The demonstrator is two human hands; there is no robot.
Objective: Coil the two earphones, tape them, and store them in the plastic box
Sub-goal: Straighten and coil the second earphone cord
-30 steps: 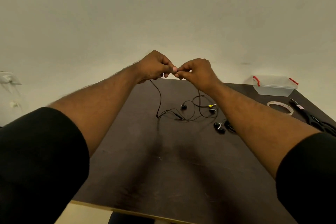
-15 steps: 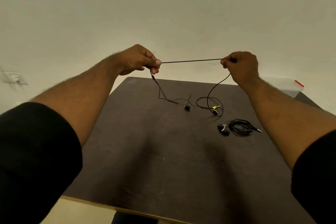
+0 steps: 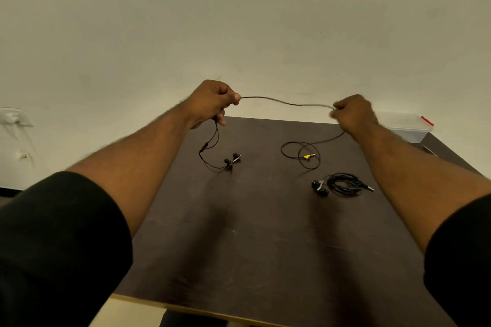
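Here both hands pinch one earphone cable (image 3: 287, 101) above the table's far edge, left hand (image 3: 210, 102) and right hand (image 3: 353, 114) apart, probably to straighten it for coiling; the other earphone (image 3: 342, 184) lies coiled near the right edge.

sleeves: black, plain fabric, no markings visible; one at the lower left of the frame, one at the lower right
sleeve length: each ends about the elbow
forearms: bare from sleeve edge to wrist
left hand (image 3: 211, 102): bare, no glove; no ring or watch shows
right hand (image 3: 353, 114): bare, no glove; slightly blurred
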